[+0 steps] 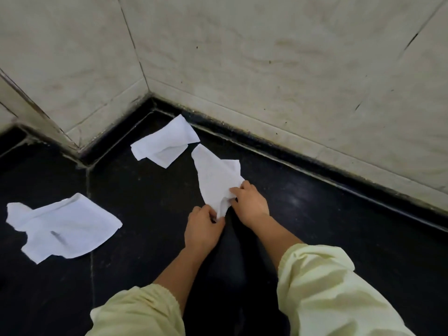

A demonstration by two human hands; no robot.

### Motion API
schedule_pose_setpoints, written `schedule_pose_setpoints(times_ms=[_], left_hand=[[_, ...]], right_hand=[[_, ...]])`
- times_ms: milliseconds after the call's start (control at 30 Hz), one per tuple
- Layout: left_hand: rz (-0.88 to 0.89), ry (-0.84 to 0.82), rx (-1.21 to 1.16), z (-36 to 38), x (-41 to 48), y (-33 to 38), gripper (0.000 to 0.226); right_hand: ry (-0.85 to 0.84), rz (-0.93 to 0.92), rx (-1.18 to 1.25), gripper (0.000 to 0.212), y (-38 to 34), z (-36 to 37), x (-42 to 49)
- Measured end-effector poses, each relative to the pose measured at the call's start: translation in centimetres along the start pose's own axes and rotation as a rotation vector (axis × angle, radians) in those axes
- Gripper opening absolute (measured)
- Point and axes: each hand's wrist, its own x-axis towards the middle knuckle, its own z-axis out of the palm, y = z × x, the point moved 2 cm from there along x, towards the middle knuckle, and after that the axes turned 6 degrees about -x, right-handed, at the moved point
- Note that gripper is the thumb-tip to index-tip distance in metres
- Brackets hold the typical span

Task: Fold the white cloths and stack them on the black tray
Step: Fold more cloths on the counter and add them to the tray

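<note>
I see the held cloth (215, 180) lying on the black surface (145, 202), its near tip pinched by the left hand (202, 230), fingers curled tight; the right hand (249, 203) grips its edge just beside. A second cloth (167, 141) lies crumpled near the corner of the wall (242, 57), a third cloth (63, 229) well to the left.
</note>
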Motion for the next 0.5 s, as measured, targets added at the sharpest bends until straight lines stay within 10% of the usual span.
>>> schedule_pose_setpoints(times_ms=[500], left_hand=[[0.098,-0.055,-0.282,-4.0,-1.9,4.5,0.005]], right_hand=[[0.122,0.06,0.359,0.026,3.2,-7.2,-5.6]])
